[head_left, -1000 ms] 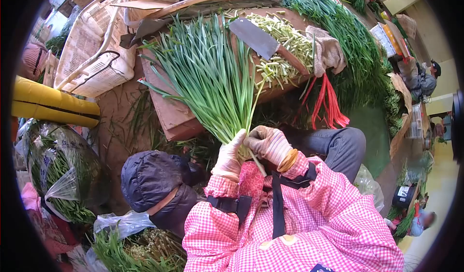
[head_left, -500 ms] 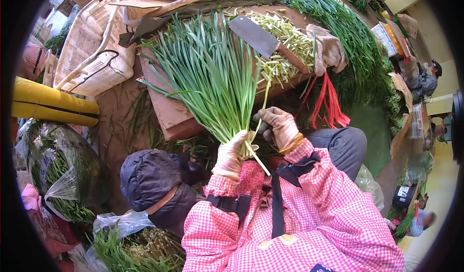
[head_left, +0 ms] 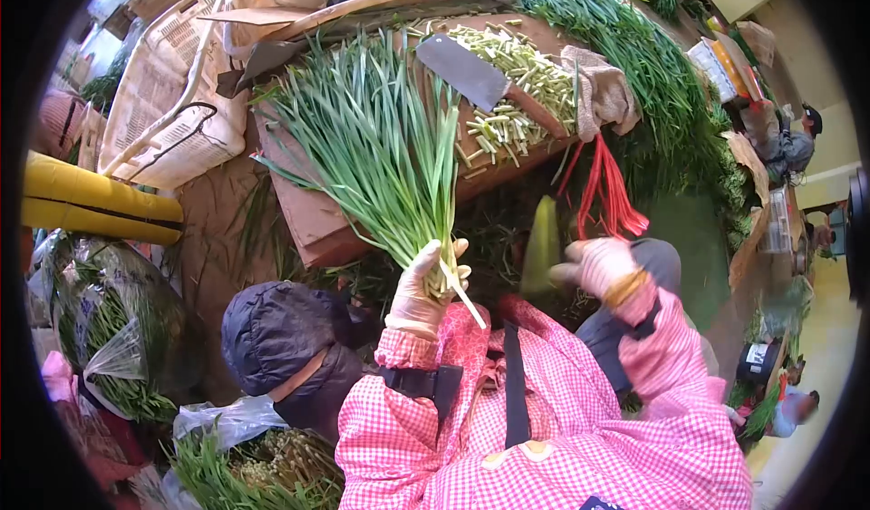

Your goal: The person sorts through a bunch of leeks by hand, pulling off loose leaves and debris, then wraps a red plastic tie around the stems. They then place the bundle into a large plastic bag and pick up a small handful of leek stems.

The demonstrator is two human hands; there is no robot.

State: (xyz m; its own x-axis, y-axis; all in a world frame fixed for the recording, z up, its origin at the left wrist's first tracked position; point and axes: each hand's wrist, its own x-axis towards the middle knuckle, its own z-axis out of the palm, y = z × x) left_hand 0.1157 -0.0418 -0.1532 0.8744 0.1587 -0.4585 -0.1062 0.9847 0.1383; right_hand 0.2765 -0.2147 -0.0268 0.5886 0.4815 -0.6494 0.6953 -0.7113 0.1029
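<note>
My left hand [head_left: 424, 291], gloved, is wrapped round the lower end of a bunch of long green leaves [head_left: 381, 147]. The leaves fan up over the board, and one pale stalk sticks out below the fist. Off to the right, my right hand [head_left: 600, 267] is gloved and blurred, its fingers pinched at the lower end of a smeared yellow-green leaf [head_left: 542, 242]. A cleaver [head_left: 464, 70] with a wooden handle lies on the cut pale stalk pieces [head_left: 503, 134] on the brown board [head_left: 313, 224]. Red ties [head_left: 605, 193] hang at its right.
White baskets [head_left: 172, 102] stand at the upper left above a yellow padded bar [head_left: 100, 202]. More greens [head_left: 625, 66] are heaped at the upper right beside a cloth [head_left: 600, 93]. A person in a dark cap [head_left: 272, 338] is close at the lower left. Others are at the far right.
My right hand has moved right, away from the bunch, with the yellow-green leaf now at its fingers. My left hand and the bunch have shifted slightly left.
</note>
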